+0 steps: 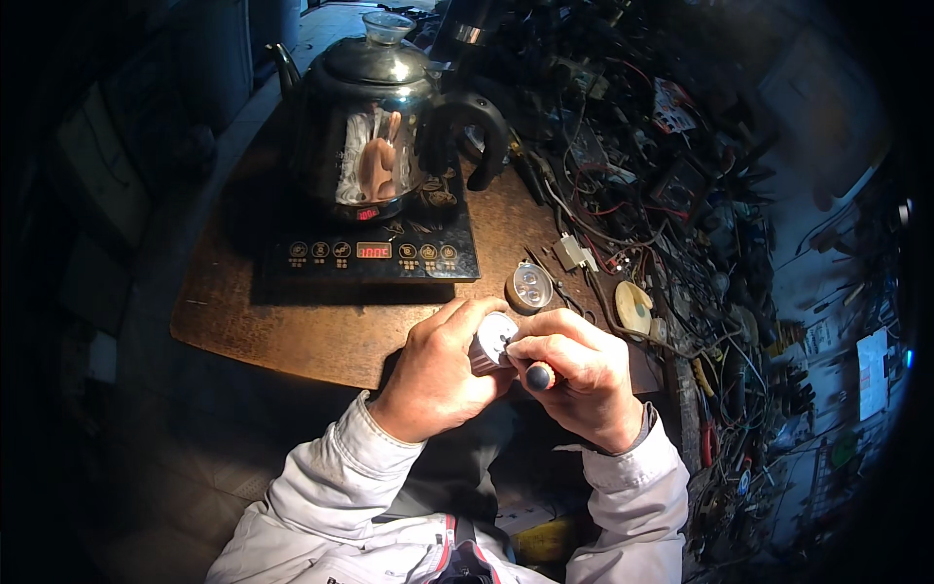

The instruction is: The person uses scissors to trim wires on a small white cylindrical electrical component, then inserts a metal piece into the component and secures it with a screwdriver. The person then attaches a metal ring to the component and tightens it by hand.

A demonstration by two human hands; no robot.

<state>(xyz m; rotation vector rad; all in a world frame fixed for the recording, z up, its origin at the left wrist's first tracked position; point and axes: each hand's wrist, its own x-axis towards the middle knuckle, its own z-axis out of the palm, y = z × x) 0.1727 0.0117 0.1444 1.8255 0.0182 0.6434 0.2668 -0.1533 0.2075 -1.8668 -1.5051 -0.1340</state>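
White cylinder (494,333), black-and-orange tool handle (541,376), white sleeves (365,469), silver kettle (326,141), black hotplate (331,272), red digits (374,251), brown table (282,336)

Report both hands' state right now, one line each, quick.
Left hand: closed around a small pale cylindrical housing.
Right hand: closed on an orange-handled tool with a dark end cap, tip not discernible.

Pale cylindrical housing (492,337), tilted, white round face exposed. Orange-and-black tool handle (541,376) just right, seen end-on.

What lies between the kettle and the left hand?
The head view shows the front of the hotplate, then a strip of table, between kettle and left hand.
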